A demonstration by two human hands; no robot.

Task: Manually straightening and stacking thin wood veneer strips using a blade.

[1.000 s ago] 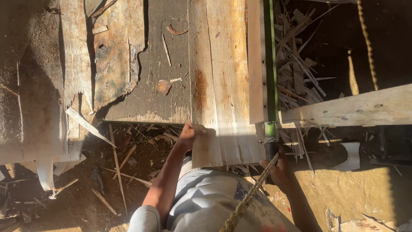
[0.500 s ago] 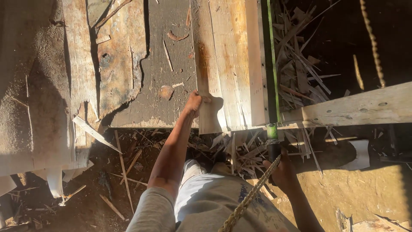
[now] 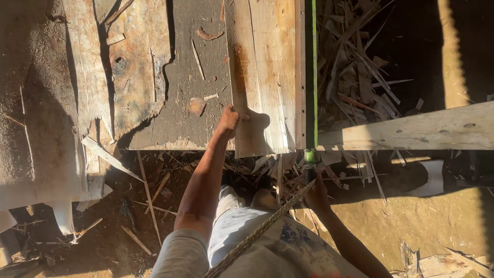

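Left hand (image 3: 229, 119) grips the near edge of a pale wooden board (image 3: 265, 77) lying on the workbench (image 3: 175, 92). Right hand (image 3: 316, 195) fingers wrapped around a green-handled blade (image 3: 310, 103) just beside the board's right edge.

Two hands (image 3: 229, 119) (image 3: 315, 195), one veneer sheet (image 3: 265, 77), one green strip (image 3: 310, 77), one pale beam (image 3: 411, 131)

Left arm stretched forward, left hand (image 3: 229, 119) curled in a grip; right hand (image 3: 315, 193) closed, held low.
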